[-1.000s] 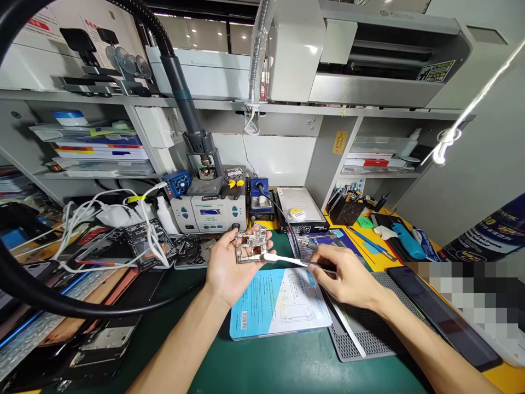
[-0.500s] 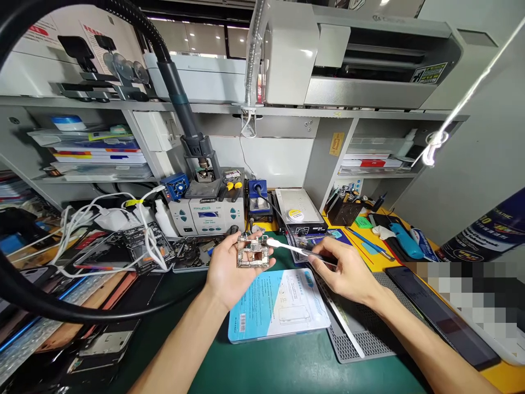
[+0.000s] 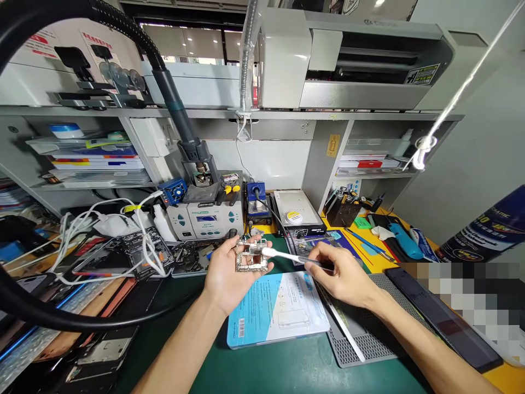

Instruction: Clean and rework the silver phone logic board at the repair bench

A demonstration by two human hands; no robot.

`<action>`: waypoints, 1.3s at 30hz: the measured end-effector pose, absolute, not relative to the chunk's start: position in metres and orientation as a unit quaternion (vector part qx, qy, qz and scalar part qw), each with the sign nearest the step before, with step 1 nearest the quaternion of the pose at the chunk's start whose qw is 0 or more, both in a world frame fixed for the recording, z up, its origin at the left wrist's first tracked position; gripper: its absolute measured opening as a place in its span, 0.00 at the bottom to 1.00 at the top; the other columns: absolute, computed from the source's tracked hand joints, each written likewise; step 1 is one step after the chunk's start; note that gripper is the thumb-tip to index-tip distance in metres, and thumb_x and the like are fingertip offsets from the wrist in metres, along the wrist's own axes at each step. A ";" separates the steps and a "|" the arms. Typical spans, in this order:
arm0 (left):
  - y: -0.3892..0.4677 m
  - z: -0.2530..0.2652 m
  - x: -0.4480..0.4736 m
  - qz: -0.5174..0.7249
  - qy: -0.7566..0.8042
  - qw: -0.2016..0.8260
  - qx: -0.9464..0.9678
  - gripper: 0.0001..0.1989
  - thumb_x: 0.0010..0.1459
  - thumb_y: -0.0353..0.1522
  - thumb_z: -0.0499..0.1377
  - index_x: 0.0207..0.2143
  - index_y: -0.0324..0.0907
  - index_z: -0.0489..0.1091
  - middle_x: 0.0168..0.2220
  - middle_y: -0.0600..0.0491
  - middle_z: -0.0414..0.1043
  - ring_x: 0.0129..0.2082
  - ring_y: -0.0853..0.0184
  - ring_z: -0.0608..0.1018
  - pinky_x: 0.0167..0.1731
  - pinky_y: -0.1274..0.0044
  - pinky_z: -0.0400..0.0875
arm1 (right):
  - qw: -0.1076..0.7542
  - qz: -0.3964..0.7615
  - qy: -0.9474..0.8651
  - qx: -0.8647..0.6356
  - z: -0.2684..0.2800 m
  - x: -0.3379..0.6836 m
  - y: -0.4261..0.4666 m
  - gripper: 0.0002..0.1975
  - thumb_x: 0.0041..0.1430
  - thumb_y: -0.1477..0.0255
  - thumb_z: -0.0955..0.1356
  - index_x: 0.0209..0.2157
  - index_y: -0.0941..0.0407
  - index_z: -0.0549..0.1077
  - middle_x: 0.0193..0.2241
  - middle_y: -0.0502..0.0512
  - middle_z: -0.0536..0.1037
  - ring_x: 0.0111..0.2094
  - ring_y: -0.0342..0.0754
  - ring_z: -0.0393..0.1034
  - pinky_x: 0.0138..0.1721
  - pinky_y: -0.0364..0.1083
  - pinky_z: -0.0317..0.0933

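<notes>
My left hand [image 3: 229,279] is palm up, fingers curled behind a small circuit board [image 3: 255,267] that has a square cutout and metal-coloured parts. In my right hand [image 3: 342,276] is a slim white-tipped tool [image 3: 287,256], pinched between thumb and fingers near its dark rear end. Its rounded white tip meets the right part of the board; whether it is cotton or bristle I cannot tell. Beneath both hands lies a blue and white flat package [image 3: 279,312] on the green mat [image 3: 197,355].
A hot-air station [image 3: 205,219] and a soldering iron stand [image 3: 257,202] stand behind. At left are tangled white cables [image 3: 143,235] and phone parts. A black hose [image 3: 123,323] arcs at left. A dark phone [image 3: 443,317] and spray can [image 3: 488,235] are at right.
The white tip has shifted slightly left and down across the board. The whole view has tilted a little; both hands keep their holds.
</notes>
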State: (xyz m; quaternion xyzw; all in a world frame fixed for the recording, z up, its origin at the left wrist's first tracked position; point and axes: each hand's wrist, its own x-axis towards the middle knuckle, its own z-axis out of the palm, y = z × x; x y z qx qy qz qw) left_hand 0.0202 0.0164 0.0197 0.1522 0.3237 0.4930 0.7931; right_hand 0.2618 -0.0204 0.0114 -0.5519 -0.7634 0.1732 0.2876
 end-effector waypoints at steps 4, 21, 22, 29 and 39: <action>0.018 0.023 0.019 0.495 0.320 0.794 0.149 0.18 0.62 0.36 0.53 0.44 0.30 0.73 0.41 0.32 0.77 0.37 0.51 0.80 0.38 0.60 0.74 | 0.282 0.155 -0.757 -0.568 0.009 0.261 -0.018 0.08 0.62 0.66 0.64 0.30 0.54 0.68 0.25 0.48 0.73 0.23 0.44 0.63 0.24 0.44 0.52; 0.016 0.017 0.023 0.489 0.312 0.802 0.143 0.18 0.62 0.36 0.52 0.37 0.28 0.75 0.38 0.34 0.77 0.32 0.54 0.80 0.32 0.62 0.75 | 0.310 0.138 -0.754 -0.563 0.001 0.248 -0.022 0.08 0.62 0.66 0.65 0.30 0.55 0.67 0.24 0.47 0.72 0.22 0.41 0.60 0.22 0.42 0.52; 0.016 0.017 0.023 0.493 0.313 0.799 0.141 0.18 0.62 0.36 0.52 0.36 0.29 0.75 0.36 0.35 0.77 0.31 0.54 0.79 0.31 0.62 0.75 | 0.314 0.132 -0.750 -0.568 0.001 0.248 -0.023 0.08 0.62 0.66 0.65 0.30 0.55 0.67 0.23 0.47 0.72 0.21 0.41 0.60 0.22 0.42 0.52; 0.017 0.016 0.022 0.495 0.312 0.798 0.147 0.17 0.62 0.36 0.52 0.35 0.31 0.74 0.35 0.37 0.77 0.29 0.55 0.80 0.30 0.63 0.76 | 0.328 0.117 -0.748 -0.566 0.000 0.248 -0.022 0.08 0.61 0.66 0.65 0.30 0.55 0.68 0.24 0.49 0.72 0.22 0.42 0.60 0.21 0.42 0.53; 0.017 0.017 0.019 0.510 0.315 0.784 0.159 0.15 0.61 0.35 0.53 0.35 0.32 0.73 0.33 0.39 0.77 0.31 0.53 0.80 0.30 0.63 0.76 | 0.344 0.109 -0.745 -0.561 -0.002 0.248 -0.023 0.08 0.60 0.67 0.65 0.30 0.55 0.68 0.25 0.49 0.73 0.23 0.43 0.63 0.24 0.43 0.55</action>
